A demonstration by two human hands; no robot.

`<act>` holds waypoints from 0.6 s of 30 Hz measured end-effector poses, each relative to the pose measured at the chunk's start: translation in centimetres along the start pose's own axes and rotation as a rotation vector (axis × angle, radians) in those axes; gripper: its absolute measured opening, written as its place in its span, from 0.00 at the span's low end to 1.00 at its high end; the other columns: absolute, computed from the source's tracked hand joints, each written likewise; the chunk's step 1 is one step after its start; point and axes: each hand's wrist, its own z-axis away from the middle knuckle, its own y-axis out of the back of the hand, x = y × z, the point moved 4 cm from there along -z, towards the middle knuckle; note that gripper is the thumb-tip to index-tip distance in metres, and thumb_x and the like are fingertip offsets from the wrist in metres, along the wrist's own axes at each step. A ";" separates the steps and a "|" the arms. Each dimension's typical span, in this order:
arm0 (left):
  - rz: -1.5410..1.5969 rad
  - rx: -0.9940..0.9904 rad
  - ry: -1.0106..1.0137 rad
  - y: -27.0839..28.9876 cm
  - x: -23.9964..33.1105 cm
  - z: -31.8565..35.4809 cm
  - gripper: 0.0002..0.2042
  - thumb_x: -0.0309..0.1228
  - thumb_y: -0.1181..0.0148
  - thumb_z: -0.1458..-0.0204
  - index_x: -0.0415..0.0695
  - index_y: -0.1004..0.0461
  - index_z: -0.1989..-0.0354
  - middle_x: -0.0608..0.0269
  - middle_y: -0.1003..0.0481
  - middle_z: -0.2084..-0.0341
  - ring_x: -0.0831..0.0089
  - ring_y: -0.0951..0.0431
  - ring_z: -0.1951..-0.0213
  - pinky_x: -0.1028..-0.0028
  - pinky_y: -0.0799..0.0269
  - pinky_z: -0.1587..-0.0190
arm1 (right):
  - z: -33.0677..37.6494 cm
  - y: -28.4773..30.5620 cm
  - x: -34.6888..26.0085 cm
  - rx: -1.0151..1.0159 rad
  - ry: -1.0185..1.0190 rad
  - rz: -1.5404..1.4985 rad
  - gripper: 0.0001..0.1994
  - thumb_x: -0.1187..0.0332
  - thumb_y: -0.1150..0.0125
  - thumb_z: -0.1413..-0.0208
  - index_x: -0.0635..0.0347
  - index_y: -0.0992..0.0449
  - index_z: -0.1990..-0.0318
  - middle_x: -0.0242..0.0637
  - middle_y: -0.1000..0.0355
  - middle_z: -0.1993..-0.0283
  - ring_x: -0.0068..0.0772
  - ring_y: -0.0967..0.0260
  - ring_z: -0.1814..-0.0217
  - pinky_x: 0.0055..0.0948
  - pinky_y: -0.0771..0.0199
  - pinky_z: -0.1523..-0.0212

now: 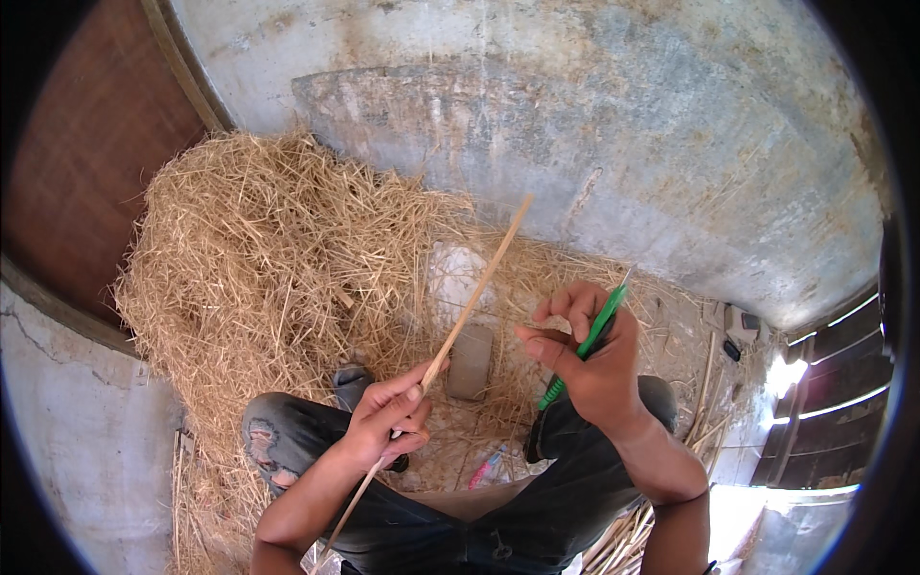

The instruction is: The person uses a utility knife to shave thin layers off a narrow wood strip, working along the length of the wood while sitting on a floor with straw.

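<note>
Straw pile [268,259] by wall; hands grip thin stick [470,302] & green knife [585,345].

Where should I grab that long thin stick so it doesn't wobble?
Probably near its lower middle, where the left hand already pinches the stick, coming from the left side. It is long, thin and slanted up to the right, so a grip near the tip would likely let it wobble.

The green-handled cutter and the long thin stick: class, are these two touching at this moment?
Apart. The head view shows the green-handled cutter in the right hand, with straw floor visible between it and the long thin stick in the left hand.
</note>
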 end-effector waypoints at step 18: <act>0.023 -0.109 0.075 -0.7 -0.4 0.6 0.26 0.39 0.55 0.28 0.44 0.45 0.26 0.77 0.52 0.82 0.85 0.55 0.82 0.82 0.54 0.81 | -1.5 0.3 -0.5 -0.154 0.085 0.811 0.13 0.63 0.48 0.30 0.65 0.29 0.63 0.52 0.34 0.78 0.52 0.36 0.80 0.42 0.39 0.77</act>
